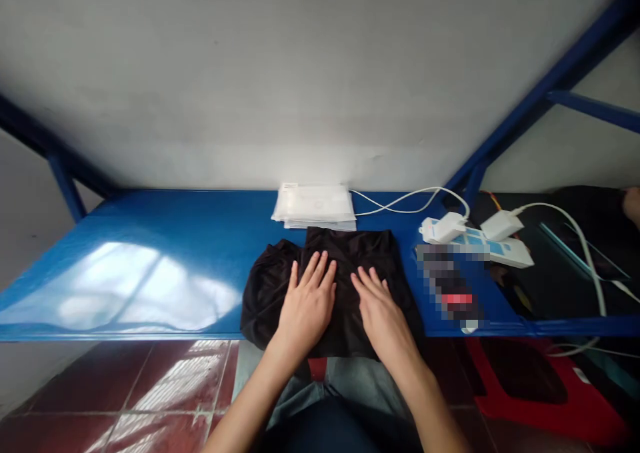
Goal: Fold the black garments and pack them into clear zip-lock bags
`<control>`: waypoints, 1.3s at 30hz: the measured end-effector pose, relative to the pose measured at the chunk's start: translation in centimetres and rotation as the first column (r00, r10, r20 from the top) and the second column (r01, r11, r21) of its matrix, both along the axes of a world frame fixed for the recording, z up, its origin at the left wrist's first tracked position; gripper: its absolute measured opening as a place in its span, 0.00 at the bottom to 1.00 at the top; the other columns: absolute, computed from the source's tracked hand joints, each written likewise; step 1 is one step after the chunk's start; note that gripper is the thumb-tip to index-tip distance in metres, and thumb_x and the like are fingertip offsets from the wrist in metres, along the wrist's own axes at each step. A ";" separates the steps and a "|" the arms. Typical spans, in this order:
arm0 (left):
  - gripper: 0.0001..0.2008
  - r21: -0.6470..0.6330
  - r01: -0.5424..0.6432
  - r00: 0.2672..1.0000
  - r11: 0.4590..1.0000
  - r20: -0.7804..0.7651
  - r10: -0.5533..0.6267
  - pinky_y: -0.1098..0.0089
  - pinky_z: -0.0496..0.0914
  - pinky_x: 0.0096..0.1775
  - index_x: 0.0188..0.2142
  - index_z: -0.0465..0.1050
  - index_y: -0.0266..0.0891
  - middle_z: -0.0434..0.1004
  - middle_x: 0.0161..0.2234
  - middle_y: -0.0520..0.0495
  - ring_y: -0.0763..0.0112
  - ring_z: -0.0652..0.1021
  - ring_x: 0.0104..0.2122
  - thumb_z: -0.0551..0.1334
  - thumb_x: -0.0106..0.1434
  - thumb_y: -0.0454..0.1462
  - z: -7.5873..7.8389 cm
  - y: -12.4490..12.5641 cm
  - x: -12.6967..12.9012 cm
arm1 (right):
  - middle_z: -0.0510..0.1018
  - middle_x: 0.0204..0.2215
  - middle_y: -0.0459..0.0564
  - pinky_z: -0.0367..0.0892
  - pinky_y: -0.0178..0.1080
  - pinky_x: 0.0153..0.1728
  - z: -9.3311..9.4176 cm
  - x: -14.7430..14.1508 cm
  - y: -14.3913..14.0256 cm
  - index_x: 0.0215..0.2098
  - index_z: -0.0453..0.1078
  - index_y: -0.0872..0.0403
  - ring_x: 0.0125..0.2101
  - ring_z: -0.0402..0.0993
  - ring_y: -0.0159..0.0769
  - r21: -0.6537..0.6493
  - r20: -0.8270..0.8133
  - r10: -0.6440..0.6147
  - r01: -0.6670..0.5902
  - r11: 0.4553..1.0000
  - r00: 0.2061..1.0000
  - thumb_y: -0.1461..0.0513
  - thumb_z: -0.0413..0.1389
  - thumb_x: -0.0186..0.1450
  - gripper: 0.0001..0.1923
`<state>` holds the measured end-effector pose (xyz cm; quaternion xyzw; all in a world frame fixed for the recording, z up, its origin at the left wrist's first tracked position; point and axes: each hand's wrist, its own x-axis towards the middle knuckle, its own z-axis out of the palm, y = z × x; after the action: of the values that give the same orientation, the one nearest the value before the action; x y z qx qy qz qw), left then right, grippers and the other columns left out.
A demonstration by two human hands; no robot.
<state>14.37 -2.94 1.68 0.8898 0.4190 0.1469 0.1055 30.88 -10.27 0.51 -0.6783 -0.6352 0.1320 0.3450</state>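
cloth (345, 316), black and seemingly folded, lies on the table (200, 223), its near side reaching past the edge. it looks light, soft and limp, perhaps a little slippery, hardly fragile; best pinched at the far corners, with all layers together. the left hand (309, 303) and right hand (383, 312) rest flat on it, fingers slightly spread, gripping nothing. just behind it sit stacked packets (315, 203), seemingly thin plastic; what they hold i cannot tell.
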 end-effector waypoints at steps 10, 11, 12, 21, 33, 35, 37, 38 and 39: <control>0.21 -0.423 -0.050 0.544 0.905 0.748 0.380 0.51 0.61 0.68 0.64 0.70 0.46 0.67 0.67 0.44 0.56 0.66 0.68 0.55 0.74 0.39 -0.1 1.9 -4.9 | 0.62 0.69 0.65 0.60 0.53 0.68 4.0 -6.7 3.9 0.71 0.58 0.66 0.69 0.58 0.51 -0.031 0.026 0.140 -0.139 0.990 0.990 0.59 0.45 0.76 0.29; 0.21 -0.471 -0.081 0.406 0.878 0.789 0.460 0.52 0.63 0.67 0.63 0.71 0.45 0.69 0.66 0.43 0.56 0.68 0.67 0.58 0.72 0.39 -0.3 1.8 -5.9 | 0.59 0.70 0.69 0.61 0.55 0.67 3.9 -7.8 4.5 0.72 0.55 0.68 0.70 0.57 0.56 -0.081 0.025 0.143 -0.140 0.987 0.989 0.55 0.48 0.75 0.33; 0.21 -0.511 -0.083 0.306 0.856 0.804 0.510 0.53 0.65 0.66 0.62 0.72 0.44 0.71 0.65 0.42 0.55 0.69 0.66 0.60 0.71 0.39 -0.5 1.7 -6.8 | 0.56 0.71 0.72 0.60 0.58 0.67 3.7 -8.6 4.9 0.73 0.52 0.68 0.70 0.56 0.60 -0.127 0.034 0.139 -0.134 0.983 0.990 0.52 0.51 0.74 0.37; 0.20 -0.443 -0.122 0.448 0.888 0.774 0.448 0.56 0.69 0.63 0.62 0.72 0.43 0.73 0.63 0.42 0.56 0.73 0.63 0.58 0.72 0.43 1.8 0.9 -6.1 | 0.57 0.73 0.51 0.60 0.51 0.68 4.5 -5.9 4.9 0.73 0.55 0.44 0.71 0.56 0.44 0.030 -0.360 0.139 -0.138 0.990 0.923 0.66 0.42 0.75 0.30; 0.24 0.043 0.120 0.993 0.992 0.016 -0.121 0.47 0.60 0.68 0.70 0.61 0.49 0.54 0.73 0.47 0.56 0.57 0.72 0.52 0.77 0.41 -1.1 -0.9 5.2 | 0.68 0.68 0.49 0.57 0.52 0.70 -1.0 5.9 -0.6 0.64 0.71 0.48 0.69 0.60 0.42 0.058 0.036 -0.086 0.083 0.995 0.996 0.66 0.42 0.75 0.25; 0.24 0.066 0.119 0.993 0.991 -0.007 -0.119 0.49 0.60 0.68 0.70 0.59 0.49 0.53 0.73 0.47 0.58 0.57 0.72 0.51 0.77 0.41 -1.3 -1.0 5.0 | 0.72 0.65 0.48 0.63 0.48 0.67 -1.5 5.8 -0.5 0.63 0.72 0.48 0.67 0.65 0.40 0.012 0.051 -0.045 0.045 0.999 0.998 0.68 0.41 0.74 0.27; 0.24 0.069 0.110 0.994 0.992 -0.020 -0.109 0.49 0.61 0.68 0.71 0.59 0.50 0.53 0.73 0.47 0.58 0.57 0.72 0.51 0.77 0.42 -1.1 -1.1 4.8 | 0.72 0.65 0.48 0.68 0.46 0.64 -1.4 5.8 -0.4 0.62 0.74 0.48 0.65 0.67 0.40 -0.024 0.048 -0.049 0.050 0.998 0.998 0.69 0.42 0.72 0.27; 0.24 0.066 0.109 0.994 0.992 -0.021 -0.107 0.49 0.61 0.68 0.71 0.58 0.50 0.53 0.73 0.48 0.58 0.57 0.72 0.50 0.77 0.42 -1.0 -1.1 4.8 | 0.72 0.64 0.48 0.69 0.45 0.63 -1.1 6.0 -0.3 0.61 0.74 0.49 0.65 0.68 0.40 -0.042 0.045 -0.044 0.046 0.998 0.998 0.68 0.43 0.72 0.27; 0.24 0.062 0.111 0.994 0.992 -0.016 -0.110 0.49 0.62 0.68 0.71 0.58 0.51 0.53 0.73 0.48 0.58 0.57 0.72 0.50 0.77 0.42 -0.8 -1.1 4.8 | 0.73 0.64 0.49 0.70 0.45 0.62 -0.7 6.3 -0.2 0.61 0.75 0.49 0.64 0.69 0.41 -0.061 0.042 -0.032 0.035 0.998 0.999 0.67 0.43 0.72 0.26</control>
<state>19.21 -4.08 0.84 0.9155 0.3649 0.1481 0.0830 37.15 -10.48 -0.23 -0.7017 -0.6264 0.1317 0.3129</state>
